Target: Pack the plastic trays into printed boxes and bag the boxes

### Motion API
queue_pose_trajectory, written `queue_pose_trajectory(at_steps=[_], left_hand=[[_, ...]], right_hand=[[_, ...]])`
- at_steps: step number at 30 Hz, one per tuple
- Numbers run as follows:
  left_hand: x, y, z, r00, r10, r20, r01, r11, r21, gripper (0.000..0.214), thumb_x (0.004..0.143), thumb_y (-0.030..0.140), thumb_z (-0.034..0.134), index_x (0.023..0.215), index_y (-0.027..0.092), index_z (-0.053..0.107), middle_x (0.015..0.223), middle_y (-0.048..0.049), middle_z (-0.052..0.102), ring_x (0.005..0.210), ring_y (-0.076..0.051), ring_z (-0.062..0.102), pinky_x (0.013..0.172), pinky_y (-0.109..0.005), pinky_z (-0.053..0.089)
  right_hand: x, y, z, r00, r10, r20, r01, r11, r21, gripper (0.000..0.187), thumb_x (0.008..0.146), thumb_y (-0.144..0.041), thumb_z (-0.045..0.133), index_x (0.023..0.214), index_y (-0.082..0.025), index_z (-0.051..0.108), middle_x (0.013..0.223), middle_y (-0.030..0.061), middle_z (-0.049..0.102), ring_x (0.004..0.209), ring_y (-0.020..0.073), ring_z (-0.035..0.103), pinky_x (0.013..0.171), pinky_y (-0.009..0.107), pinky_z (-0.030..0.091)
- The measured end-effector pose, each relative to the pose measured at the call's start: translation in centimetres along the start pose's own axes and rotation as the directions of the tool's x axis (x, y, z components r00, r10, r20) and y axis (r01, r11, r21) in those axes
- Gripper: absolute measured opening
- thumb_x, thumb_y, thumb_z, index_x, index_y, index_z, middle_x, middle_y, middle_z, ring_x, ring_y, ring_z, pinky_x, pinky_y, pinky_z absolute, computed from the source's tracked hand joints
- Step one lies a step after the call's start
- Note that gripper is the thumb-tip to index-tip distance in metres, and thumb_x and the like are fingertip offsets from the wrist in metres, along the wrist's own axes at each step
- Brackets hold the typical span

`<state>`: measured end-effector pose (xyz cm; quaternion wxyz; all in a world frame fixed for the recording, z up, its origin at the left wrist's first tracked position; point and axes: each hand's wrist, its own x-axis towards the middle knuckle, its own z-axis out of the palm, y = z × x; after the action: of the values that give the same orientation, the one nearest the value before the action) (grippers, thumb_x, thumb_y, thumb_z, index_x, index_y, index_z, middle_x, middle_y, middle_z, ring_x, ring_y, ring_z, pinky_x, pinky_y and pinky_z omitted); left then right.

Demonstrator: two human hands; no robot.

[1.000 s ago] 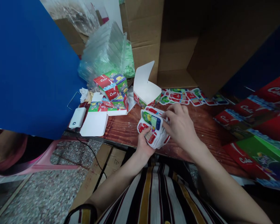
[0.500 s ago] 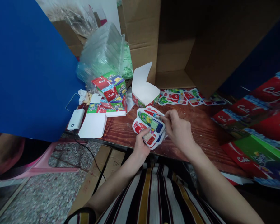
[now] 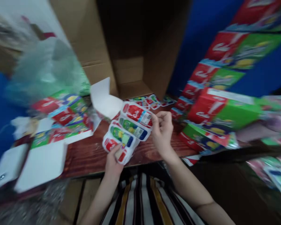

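Head view: one white power bank (image 3: 9, 167), printed Cola boxes (image 3: 64, 117), one open white-lined box (image 3: 107, 104) and a tall box stack (image 3: 206, 106) stand around the wooden table (image 3: 86, 157). Over it the left hand (image 3: 113, 162), thumb uppermost, grips a pile of cards (image 3: 121, 137), too overlapped to count; the right hand (image 3: 162, 132), fingers curled, pinches one two-bottle card (image 3: 135, 120).

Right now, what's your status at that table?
Left hand holding card stack. Right hand pinching edge of cola card. Open box just beyond.
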<state>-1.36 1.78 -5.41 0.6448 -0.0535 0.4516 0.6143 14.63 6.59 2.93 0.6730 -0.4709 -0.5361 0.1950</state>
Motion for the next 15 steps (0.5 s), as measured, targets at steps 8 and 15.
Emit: queue_pose_trajectory(at_steps=[8, 15], left_hand=[[0.4, 0.6, 0.7, 0.994, 0.003, -0.109, 0.018, 0.981, 0.191, 0.039, 0.079, 0.003, 0.058, 0.112, 0.023, 0.066, 0.075, 0.0039, 0.074, 0.066, -0.014, 0.071, 0.079, -0.033, 0.061], [2.2, 1.5, -0.7, 0.976, -0.09, -0.198, 0.158, 0.92, 0.36, 0.032, 0.08, 0.019, 0.062, 0.11, 0.026, 0.068, 0.077, 0.0022, 0.075, 0.078, -0.022, 0.073, 0.082, -0.041, 0.061]], right_hand=[[4.3, -5.6, -15.8, 0.806, -0.366, -0.465, 0.214, 0.913, -0.347, 0.013, 0.087, -0.021, 0.065, 0.085, -0.019, 0.052, 0.07, -0.005, 0.048, 0.054, 0.0063, 0.043, 0.053, 0.02, 0.034], [10.2, -6.0, -33.6, 0.536, -0.675, -0.507, 0.292, 0.712, -0.638, 0.02, 0.086, -0.023, 0.063, 0.08, -0.022, 0.044, 0.073, -0.0026, 0.042, 0.055, 0.0079, 0.045, 0.054, 0.024, 0.034]])
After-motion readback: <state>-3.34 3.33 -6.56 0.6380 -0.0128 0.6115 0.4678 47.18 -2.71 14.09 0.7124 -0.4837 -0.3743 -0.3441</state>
